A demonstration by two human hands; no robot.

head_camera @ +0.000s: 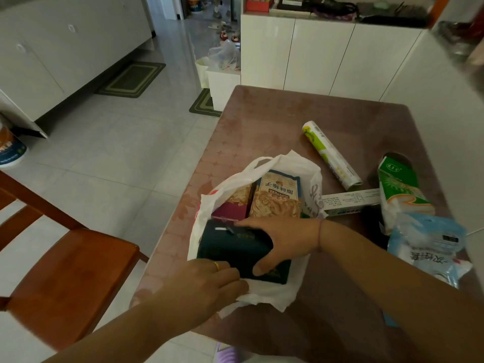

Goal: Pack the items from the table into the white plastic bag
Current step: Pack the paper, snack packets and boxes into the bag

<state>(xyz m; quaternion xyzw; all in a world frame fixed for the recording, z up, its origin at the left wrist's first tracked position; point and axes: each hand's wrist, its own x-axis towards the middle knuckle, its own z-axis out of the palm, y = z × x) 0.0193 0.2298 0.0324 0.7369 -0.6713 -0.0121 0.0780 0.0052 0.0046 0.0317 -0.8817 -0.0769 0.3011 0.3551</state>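
Note:
The white plastic bag (264,294) lies open on the table's near left part. Inside it are a tan snack packet (277,197), a maroon box (227,212) and a dark green box (230,247). My right hand (282,239) grips the dark green box from its right side, inside the bag's mouth. My left hand (201,284) pinches the bag's near rim beside that box. Still on the table are a white-and-green roll (330,155), a long white carton (351,201), a green-and-white pack (400,192) and a light blue packet (429,244).
The brown table (275,121) has its left edge close to the bag. A wooden chair (68,273) stands at the left on the tiled floor. White cabinets (314,53) rise behind the table's far edge.

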